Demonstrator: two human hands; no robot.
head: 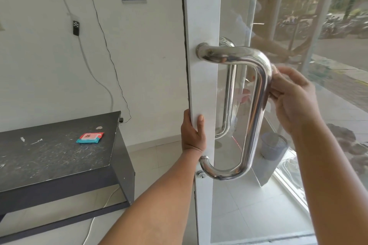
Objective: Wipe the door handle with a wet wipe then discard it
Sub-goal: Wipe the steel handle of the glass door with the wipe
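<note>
Currently the left hand [192, 135] grips the edge of the white door frame [201, 85], thumb flat on the near face and the other fingers wrapped out of sight behind the edge, just left of the handle's lower end. Right hand [292, 101] is at the upper bend of the steel door handle [256, 109]; its fingers [275, 89] curl loosely against the far side of the vertical bar, touching it, not closed around it. Cannot tell whether a wipe lies under these fingers; none is clearly visible.

Door handle: polished D-shaped tube, mounted on the frame at top and bottom, with a matching handle on the outer side of the glass. Small keyhole [201, 174] just beside the lower mount, below the left wrist.

Wet wipe packet [90, 137], red and blue, lies flat on the dark tabletop [49, 157], well apart to the left of both hands. A ribbed translucent bin [273, 146] stands on the floor beyond the glass, below the right forearm.
</note>
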